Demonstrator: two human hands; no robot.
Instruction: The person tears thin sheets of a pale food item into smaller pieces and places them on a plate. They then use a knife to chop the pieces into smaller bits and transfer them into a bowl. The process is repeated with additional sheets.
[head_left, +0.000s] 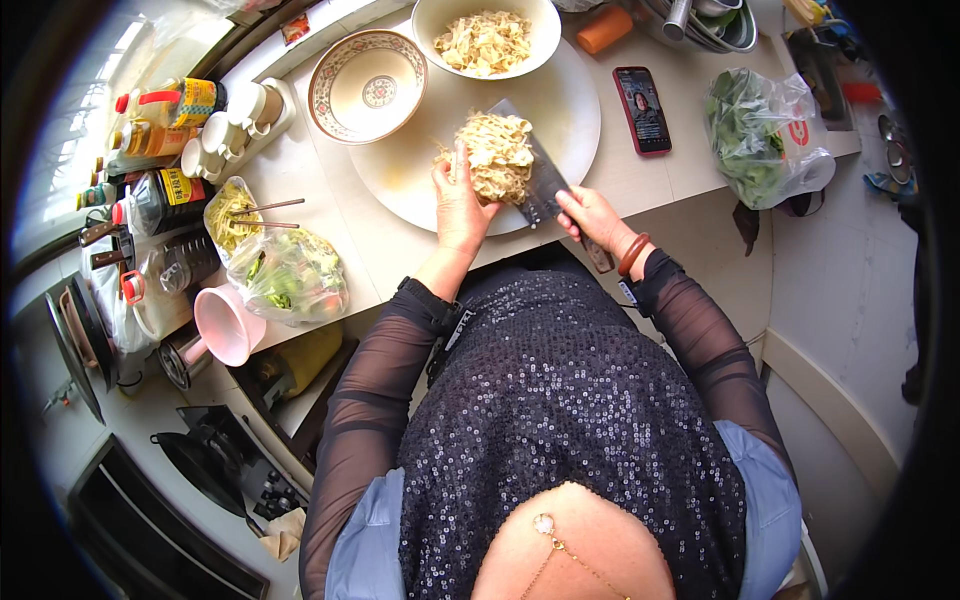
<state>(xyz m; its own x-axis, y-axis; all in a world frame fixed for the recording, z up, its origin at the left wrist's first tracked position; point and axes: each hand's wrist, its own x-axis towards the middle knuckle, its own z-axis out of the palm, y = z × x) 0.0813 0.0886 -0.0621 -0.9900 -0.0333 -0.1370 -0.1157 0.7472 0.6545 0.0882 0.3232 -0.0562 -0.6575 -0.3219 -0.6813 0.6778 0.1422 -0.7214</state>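
Observation:
A heap of pale yellow shredded food (496, 154), perhaps a pickled vegetable, sits over the broad blade of a cleaver (546, 187). My right hand (592, 217) grips the cleaver's wooden handle. From the left, my left hand (461, 206) cups the heap with its fingers spread, holding it against the blade. Both hands are above the near part of a large round white cutting board (405, 184). I cannot tell how far the blade is off the board. More of the shreds (484, 43) fill a white bowl (551, 45) at the back.
An empty patterned bowl (367, 86) overlaps the board's left side. A phone (643, 111) and bagged greens (757, 139) lie to the right. Leftward are a bag of vegetables (292, 277), shreds with chopsticks (274, 206), a pink ladle (229, 324) and sauce bottles (169, 199).

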